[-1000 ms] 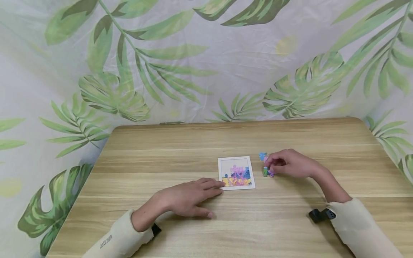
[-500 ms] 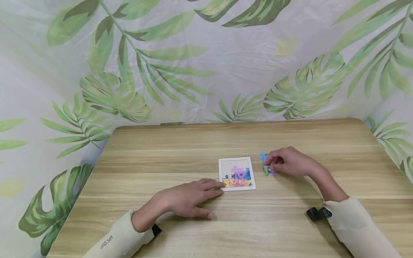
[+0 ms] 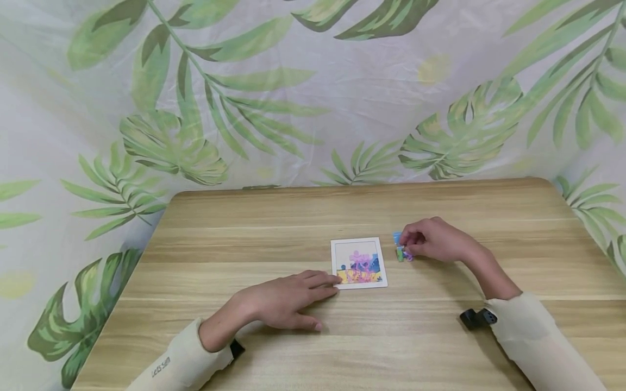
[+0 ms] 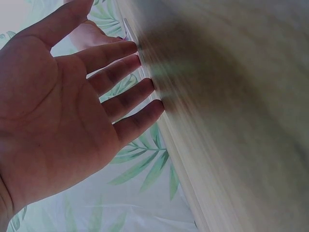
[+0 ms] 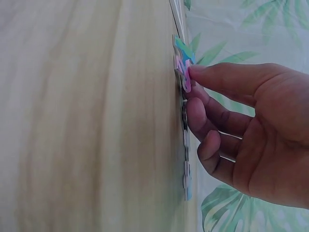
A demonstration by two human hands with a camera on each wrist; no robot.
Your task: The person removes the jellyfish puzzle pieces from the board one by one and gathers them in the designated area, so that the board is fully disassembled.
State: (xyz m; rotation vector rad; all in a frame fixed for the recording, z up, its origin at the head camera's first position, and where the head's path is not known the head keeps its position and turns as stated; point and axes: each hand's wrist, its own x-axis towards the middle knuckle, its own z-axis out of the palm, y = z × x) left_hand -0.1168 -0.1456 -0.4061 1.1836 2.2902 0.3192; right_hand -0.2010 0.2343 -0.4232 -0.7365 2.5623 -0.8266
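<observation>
Low in the head view, left of centre, here's the left hand [image 3: 286, 301], fingers straight, tips on the white puzzle board's [image 3: 344, 253] lower-left corner, mid-frame; right of centre, the right hand [image 3: 440, 240] pinches a pink-marked piece [image 5: 187, 83], a blue piece [image 3: 396, 238] just beyond.

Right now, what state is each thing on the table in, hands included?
Puzzle board: flat, lower part filled, upper part partly bare.
Green-and-pink piece: pinched; whether fully lifted is unclear.
Blue piece: loose, off the board, partly hidden.
Left hand: extended, touching the board's near-left corner.
Right hand: pinching the green-and-pink piece.
</observation>
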